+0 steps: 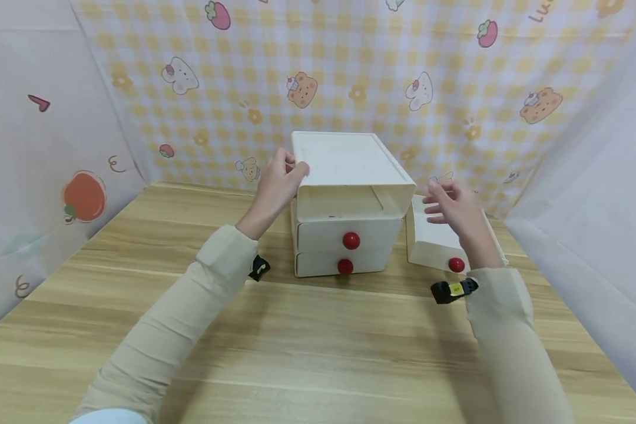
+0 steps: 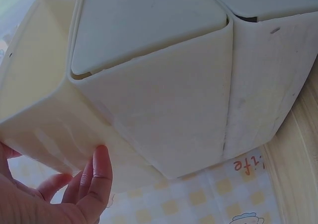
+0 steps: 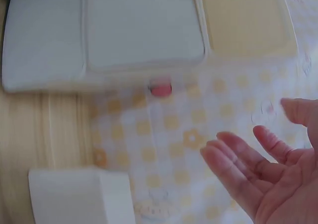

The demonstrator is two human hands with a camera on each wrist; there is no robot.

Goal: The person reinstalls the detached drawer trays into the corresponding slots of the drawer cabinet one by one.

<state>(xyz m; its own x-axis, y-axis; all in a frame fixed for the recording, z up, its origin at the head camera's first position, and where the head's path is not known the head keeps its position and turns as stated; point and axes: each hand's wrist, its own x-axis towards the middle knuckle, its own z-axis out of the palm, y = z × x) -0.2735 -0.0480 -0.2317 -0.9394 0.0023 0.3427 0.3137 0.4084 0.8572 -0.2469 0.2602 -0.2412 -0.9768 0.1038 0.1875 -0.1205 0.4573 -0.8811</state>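
A cream drawer cabinet (image 1: 348,235) stands in stacked tiers, its top casing (image 1: 350,156) hollow at the front. The two tiers below hold drawers with red knobs (image 1: 351,240). My left hand (image 1: 278,182) touches the top casing's left side near the front upper edge. Its fingertips (image 2: 102,157) press on the side wall in the left wrist view. My right hand (image 1: 458,209), fingers spread and loosely bent, hovers with nothing in it to the right of the cabinet. Below it a loose drawer (image 1: 437,232) with a red knob (image 1: 456,265) lies on the table.
The wood-grain table (image 1: 318,341) runs in front of the cabinet. A yellow checked cloth (image 1: 350,70) with cartoon prints hangs close behind, with white cloth walls (image 1: 37,147) at both sides. Black wrist cameras (image 1: 453,290) stick out below the sleeves.
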